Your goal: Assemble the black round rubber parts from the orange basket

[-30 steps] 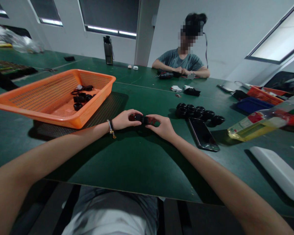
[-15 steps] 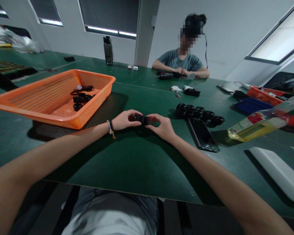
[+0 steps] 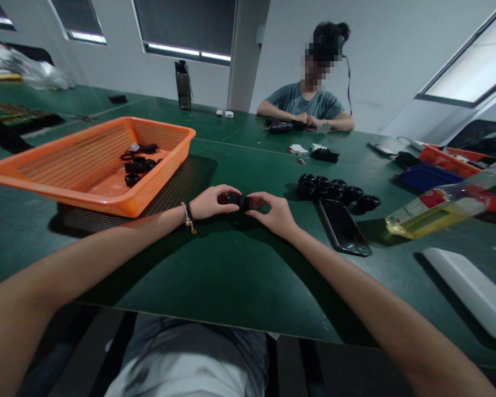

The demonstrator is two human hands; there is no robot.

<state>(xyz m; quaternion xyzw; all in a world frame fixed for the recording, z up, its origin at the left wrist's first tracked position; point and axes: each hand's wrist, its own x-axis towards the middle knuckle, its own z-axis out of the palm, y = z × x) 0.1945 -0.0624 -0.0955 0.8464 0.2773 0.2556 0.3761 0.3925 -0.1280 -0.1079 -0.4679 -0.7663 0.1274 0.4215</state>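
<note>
Between my two hands is a small black cylindrical part (image 3: 240, 202), held just above the green table (image 3: 215, 270). My left hand (image 3: 210, 202) pinches its left end between thumb and fingers. The right end is gripped by the fingertips of my right hand (image 3: 273, 211). Whether it is one piece or two joined pieces I cannot tell. To the right of my right hand, several similar black round parts (image 3: 334, 190) stand in a cluster. More black parts (image 3: 138, 167) lie in the orange basket (image 3: 119, 208) at the left.
A phone (image 3: 344, 226) lies near my right forearm. Beyond it are a bottle of yellow liquid (image 3: 430, 212) and a white block (image 3: 467, 286). Across the table sits a person (image 3: 308, 102) near a power drill (image 3: 279, 127). A dark water bottle (image 3: 183, 85) stands at the back.
Both hands keep their hold on the black part, with hardly any movement. The whole view has shifted very slightly.
</note>
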